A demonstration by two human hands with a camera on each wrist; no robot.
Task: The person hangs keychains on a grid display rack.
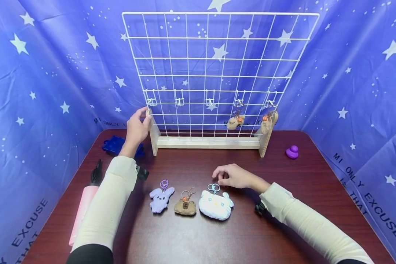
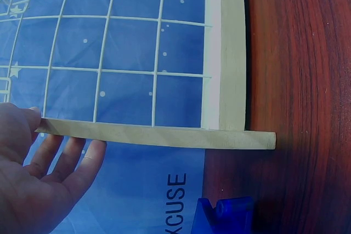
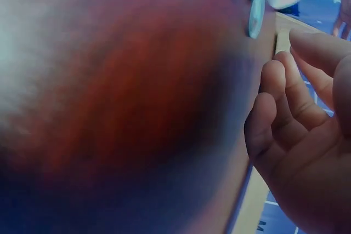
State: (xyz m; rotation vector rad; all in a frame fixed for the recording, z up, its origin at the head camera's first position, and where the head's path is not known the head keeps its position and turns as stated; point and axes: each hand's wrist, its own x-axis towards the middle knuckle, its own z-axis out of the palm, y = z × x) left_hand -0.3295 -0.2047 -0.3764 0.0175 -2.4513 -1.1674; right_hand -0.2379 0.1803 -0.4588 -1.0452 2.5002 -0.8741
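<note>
My left hand (image 1: 138, 128) grips the left wooden post (image 1: 154, 134) of a white wire grid rack, thumb on one side and fingers on the other, as the left wrist view shows on the post (image 2: 164, 137). Over the table, my right hand (image 1: 235, 176) holds nothing, its fingers loosely bent just behind a white plush keychain (image 1: 214, 208) with a light-blue ring. A brown plush keychain (image 1: 184, 208) and a lilac one (image 1: 160, 201) lie left of it. Two brown plush keychains hang from hooks at the rack's right, one inner (image 1: 234, 123), one outer (image 1: 266, 126).
Behind my left forearm is a blue plastic item (image 1: 113, 145), partly hidden. A pink bottle-like object (image 1: 84, 209) with a black top lies at the left edge. The purple duck (image 1: 292, 152) stands at the right. Star-patterned blue cloth surrounds the table.
</note>
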